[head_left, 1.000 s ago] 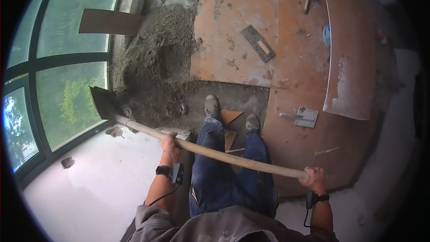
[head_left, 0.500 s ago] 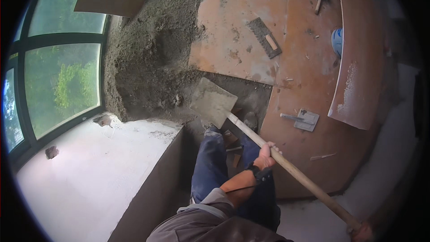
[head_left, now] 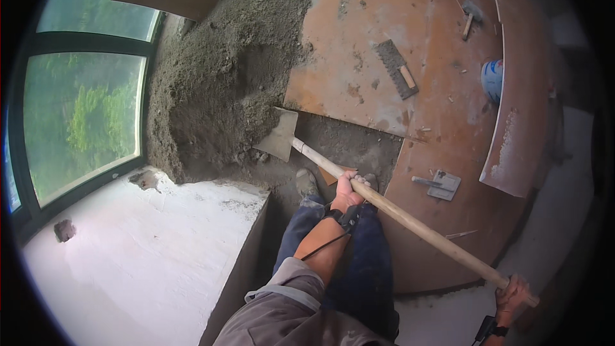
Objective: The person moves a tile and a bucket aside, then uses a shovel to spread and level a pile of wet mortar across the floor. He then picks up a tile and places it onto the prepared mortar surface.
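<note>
- Brown boards cover much of the floor; gritty grey ground shows along their cut edge.
- The heap of grey mix lies between the window and the boards. A dark hollow shows in its near side, so the digging looks partly done; most of the heap seems left to shift.
- The white ledge stands just beside the heap, mostly free of mix.
- The shovel slants across the legs, its blade at the heap's lower right edge; whether it bites in, I cannot tell. The blade seems to carry little or no load.
- A blue and white tub, a notched trowel, a flat trowel and a hammer lie apart, unused.
- The left hand has its grip wrapped round the shaft, nearer the blade.
- The right hand has its grip closed near the shaft's far end.
</note>
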The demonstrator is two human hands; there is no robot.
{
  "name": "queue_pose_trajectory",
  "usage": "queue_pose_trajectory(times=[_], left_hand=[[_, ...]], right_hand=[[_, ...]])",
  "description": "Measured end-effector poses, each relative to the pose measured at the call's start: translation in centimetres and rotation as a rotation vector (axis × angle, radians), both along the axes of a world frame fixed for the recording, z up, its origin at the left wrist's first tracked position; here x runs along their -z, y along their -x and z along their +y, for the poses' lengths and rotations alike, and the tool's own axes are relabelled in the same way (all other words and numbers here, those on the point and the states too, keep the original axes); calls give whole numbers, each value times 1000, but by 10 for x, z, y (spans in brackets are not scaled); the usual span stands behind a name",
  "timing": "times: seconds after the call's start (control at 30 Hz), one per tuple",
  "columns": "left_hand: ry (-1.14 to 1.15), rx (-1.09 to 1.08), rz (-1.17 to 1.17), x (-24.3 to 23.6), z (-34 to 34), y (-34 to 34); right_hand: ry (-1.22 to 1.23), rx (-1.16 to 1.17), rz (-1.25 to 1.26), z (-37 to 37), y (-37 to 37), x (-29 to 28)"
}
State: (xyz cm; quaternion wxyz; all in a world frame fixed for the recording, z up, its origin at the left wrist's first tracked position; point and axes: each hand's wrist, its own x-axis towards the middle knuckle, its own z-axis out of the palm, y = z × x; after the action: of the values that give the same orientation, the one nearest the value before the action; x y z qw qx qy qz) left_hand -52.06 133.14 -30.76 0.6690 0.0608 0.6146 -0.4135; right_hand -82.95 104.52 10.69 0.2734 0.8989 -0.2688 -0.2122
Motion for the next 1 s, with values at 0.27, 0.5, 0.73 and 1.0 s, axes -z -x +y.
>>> queue_pose_trajectory(times=[0.27, 0.5, 0.73, 1.0], left_hand=[[-152, 95, -35, -53, 53, 58], [-790, 425, -189, -141, 149, 25], [-982, 292, -414, -234, 182, -27], [-413, -199, -696, -339, 140, -42]], right_hand=[[-208, 1, -87, 23, 100, -2], [-756, 243, 126, 63, 124, 67], [-989, 201, -49, 45, 27, 42], [-731, 56, -213, -62, 51, -23]])
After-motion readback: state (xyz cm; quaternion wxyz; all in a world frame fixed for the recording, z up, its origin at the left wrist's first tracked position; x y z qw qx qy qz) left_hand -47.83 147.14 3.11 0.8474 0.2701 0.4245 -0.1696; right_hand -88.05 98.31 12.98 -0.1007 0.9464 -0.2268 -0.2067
